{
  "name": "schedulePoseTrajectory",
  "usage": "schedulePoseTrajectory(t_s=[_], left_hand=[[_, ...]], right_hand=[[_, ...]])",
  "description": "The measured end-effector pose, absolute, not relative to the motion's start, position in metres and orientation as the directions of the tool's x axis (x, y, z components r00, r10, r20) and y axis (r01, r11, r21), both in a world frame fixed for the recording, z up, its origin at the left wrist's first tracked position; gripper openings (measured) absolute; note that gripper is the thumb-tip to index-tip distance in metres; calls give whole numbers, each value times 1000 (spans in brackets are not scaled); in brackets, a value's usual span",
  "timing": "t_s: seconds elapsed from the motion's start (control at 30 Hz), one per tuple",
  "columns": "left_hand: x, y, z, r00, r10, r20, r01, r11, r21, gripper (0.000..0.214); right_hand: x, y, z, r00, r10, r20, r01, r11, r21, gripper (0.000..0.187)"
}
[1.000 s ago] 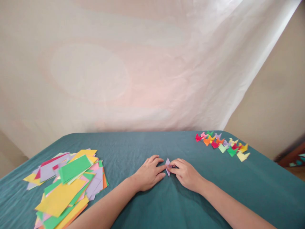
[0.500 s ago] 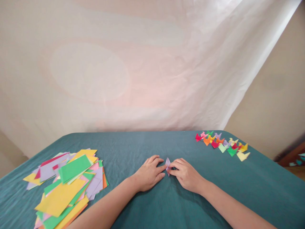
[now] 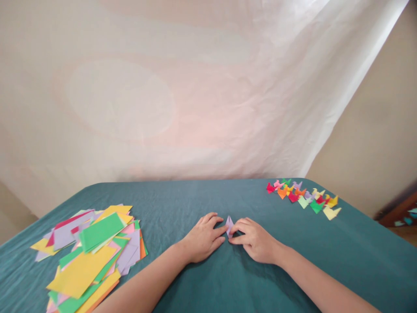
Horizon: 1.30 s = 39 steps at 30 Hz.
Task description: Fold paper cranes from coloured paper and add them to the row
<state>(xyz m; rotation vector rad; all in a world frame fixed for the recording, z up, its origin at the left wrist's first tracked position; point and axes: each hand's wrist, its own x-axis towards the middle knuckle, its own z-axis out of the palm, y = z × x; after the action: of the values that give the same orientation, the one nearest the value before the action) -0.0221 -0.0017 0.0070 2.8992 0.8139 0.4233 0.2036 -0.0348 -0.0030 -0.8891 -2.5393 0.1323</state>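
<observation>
A small lilac folded paper (image 3: pixel 230 225), a narrow diamond with a slit at its top point, lies on the cloth between my hands. My left hand (image 3: pixel 205 238) rests on the table with its fingers apart, one fingertip touching the paper's left edge. From the right, my right hand (image 3: pixel 256 241) has its thumb and forefinger on the paper's right side and lower tip, the fingers bent close together. The fingertips hide part of the paper's lower half.
A loose pile of coloured paper sheets (image 3: pixel 86 269) spreads over the left of the green tablecloth (image 3: pixel 182 198). Several small folded paper birds (image 3: pixel 316 206) stand in rows at the back right. A pale curtain (image 3: pixel 202 108) hangs behind the table.
My right thumb has slid down to the paper's lower tip, and the gap between right thumb and forefinger is wider. My left hand has stayed almost still.
</observation>
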Motion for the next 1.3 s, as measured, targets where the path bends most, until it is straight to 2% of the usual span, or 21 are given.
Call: schedulePoseTrajectory(t_s=[0.07, 0.17, 0.23, 0.3, 0.43, 0.67, 0.83, 0.93, 1.1, 1.23, 1.3], left_hand=[[-22, -2, 8, 820, 522, 235, 495, -853, 166, 35], [-23, -2, 8, 819, 523, 235, 497, -852, 164, 36], [-23, -2, 8, 816, 527, 239, 500, -850, 167, 36], [-22, -3, 8, 813, 529, 241, 501, -848, 172, 36], [-22, -3, 7, 805, 533, 261, 500, -846, 187, 34], [-22, -3, 4, 795, 518, 314, 470, -855, 221, 30], [-22, -3, 6, 802, 504, 319, 450, -862, 233, 27], [-21, -3, 8, 800, 498, 335, 429, -865, 260, 27], [-17, -2, 5, 751, 539, 382, 403, -832, 382, 24], [-15, 0, -1, 593, 721, 359, 443, -664, 603, 14], [-13, 1, -3, 523, 791, 317, 425, -564, 708, 17]], right_hand=[[202, -34, -5, -607, 670, 428, 609, 738, -291, 37], [200, -29, -9, -359, 798, 485, 690, 576, -437, 29], [199, -25, -13, -228, 867, 444, 704, 462, -540, 25], [199, -22, -16, -167, 915, 368, 715, 369, -594, 19], [196, -15, -18, -155, 952, 265, 766, 285, -577, 9], [187, -1, -14, -135, 983, 127, 864, 180, -470, 10], [183, -3, -14, -142, 980, 137, 850, 191, -491, 12], [184, -7, -14, -141, 976, 169, 795, 213, -568, 12], [185, -11, -15, -138, 971, 197, 625, 240, -743, 12], [179, -15, -15, -140, 968, 208, 472, 250, -846, 14], [175, -17, -15, -149, 964, 219, 419, 263, -869, 14]])
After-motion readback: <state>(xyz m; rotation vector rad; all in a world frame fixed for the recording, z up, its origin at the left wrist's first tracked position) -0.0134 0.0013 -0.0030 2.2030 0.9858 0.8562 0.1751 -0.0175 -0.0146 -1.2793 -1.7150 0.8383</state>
